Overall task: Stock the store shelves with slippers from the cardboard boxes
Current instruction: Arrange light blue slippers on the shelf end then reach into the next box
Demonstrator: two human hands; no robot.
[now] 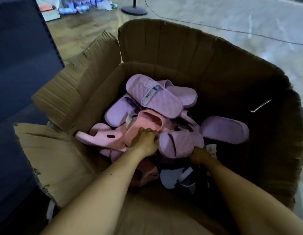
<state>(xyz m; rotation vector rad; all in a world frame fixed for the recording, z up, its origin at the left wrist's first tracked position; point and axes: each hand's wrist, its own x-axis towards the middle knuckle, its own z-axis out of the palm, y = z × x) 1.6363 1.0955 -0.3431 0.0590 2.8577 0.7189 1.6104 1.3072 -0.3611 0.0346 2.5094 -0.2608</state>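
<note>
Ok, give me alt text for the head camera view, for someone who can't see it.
Two bare arms reach into a large open cardboard box of jumbled lilac and pink slippers. The left hand grips a salmon-pink slipper; the right hand meets the edge of a lilac slipper, its grip hidden.

This is looking like a shop's stocking area: a cardboard box point(164, 48) of tagged slippers point(154, 95) is surrounding the grip of the left hand point(145, 141), dark shelving point(20, 56) standing left of it, packaged goods point(74, 8) lying far beyond on concrete point(232, 16).

both arms stretch forward and down, left hand point(145, 143) curled in a grip, right hand point(200, 156) partly hidden.
</note>
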